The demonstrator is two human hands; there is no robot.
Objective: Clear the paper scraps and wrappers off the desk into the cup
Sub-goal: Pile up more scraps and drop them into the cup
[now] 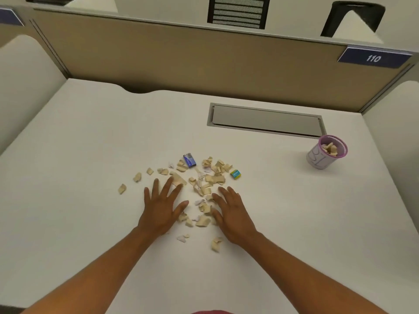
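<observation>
— Between the two hands, at the frame's centre, lies the heap of paper scraps; left hand and right hand both rest flat on the worktop, fingers spread, holding nothing.

— And the cup?

— Upper right of the heap, well apart, already part filled. I judge the right hand nearer it. Blue wrapper and green wrapper sit along the heap's upper edge.

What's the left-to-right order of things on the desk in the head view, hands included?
Stray paper scrap → left hand → blue wrapper → right hand → green-and-yellow wrapper → cup, already holding some scraps. The main scrap pile spreads between and beyond the hands, so it is left out.
</observation>
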